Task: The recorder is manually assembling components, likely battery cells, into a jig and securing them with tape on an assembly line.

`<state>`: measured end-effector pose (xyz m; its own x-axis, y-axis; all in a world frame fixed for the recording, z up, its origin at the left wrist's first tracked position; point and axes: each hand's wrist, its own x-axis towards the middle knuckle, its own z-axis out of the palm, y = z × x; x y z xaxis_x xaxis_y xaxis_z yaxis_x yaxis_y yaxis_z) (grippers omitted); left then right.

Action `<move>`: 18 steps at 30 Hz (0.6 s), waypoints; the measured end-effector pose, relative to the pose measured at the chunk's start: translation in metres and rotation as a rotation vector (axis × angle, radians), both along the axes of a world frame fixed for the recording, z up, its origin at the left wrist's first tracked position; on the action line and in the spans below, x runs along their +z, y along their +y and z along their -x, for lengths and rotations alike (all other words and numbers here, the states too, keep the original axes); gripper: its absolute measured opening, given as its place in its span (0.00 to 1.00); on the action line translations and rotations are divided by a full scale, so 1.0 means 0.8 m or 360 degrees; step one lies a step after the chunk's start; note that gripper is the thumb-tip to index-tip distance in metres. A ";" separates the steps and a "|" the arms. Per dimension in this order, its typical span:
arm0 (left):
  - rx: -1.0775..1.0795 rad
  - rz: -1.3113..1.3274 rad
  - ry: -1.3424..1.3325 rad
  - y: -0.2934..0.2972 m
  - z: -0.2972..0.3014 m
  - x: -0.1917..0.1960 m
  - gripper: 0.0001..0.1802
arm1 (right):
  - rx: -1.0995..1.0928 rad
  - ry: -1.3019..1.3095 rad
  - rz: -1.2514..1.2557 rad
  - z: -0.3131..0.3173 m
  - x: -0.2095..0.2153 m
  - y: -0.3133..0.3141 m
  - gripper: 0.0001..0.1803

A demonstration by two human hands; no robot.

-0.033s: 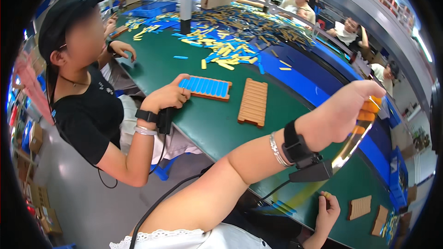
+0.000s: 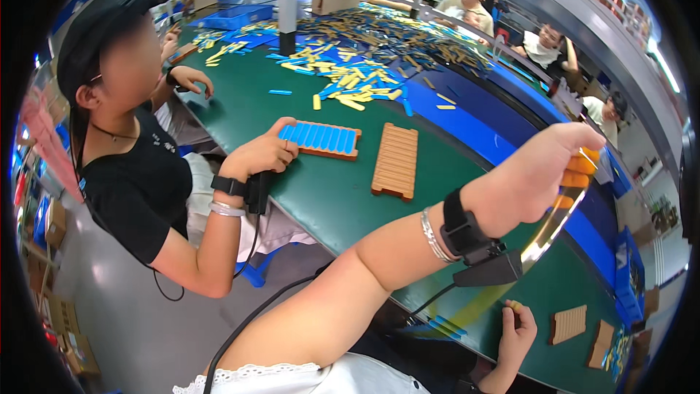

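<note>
My left hand (image 2: 543,175), with orange finger covers, reaches out at the right, its fingers closed on a shiny, see-through yellow tape strip (image 2: 545,239). The strip hangs down past my wrist and blurs over several blue flat sticks (image 2: 446,327) lying on the green table. Lower right, my right hand (image 2: 518,332) rests close to the table. Its thumb and a yellow-covered fingertip are drawn together; what lies between them, if anything, is too small to make out. A brown grooved tray (image 2: 569,325) lies right of it.
A co-worker's hand (image 2: 264,152) grips a tray filled with blue sticks (image 2: 321,138). Another grooved tray (image 2: 394,160) lies beside it on the green table (image 2: 321,208). Loose blue and yellow sticks (image 2: 357,87) are heaped beyond. A blue crate (image 2: 628,277) stands far right.
The whole view shifts slightly. My left hand, still holding the tape strip, appears a little further left; my right hand and the trays look the same.
</note>
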<state>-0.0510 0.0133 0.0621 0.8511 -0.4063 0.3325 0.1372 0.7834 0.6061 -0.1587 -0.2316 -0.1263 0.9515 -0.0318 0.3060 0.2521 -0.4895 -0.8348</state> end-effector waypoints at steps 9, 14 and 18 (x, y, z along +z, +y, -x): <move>-0.0052 -0.0108 -0.0018 0.006 0.009 0.003 0.13 | -0.0054 0.0047 0.0008 0.004 0.005 0.003 0.05; -0.0044 -0.0152 0.0034 0.004 0.014 0.008 0.13 | -0.0079 0.0058 -0.0046 0.008 0.008 0.003 0.06; -0.0029 -0.0175 0.0027 0.010 0.015 0.007 0.14 | -0.0057 0.0055 -0.0022 0.006 0.009 0.008 0.06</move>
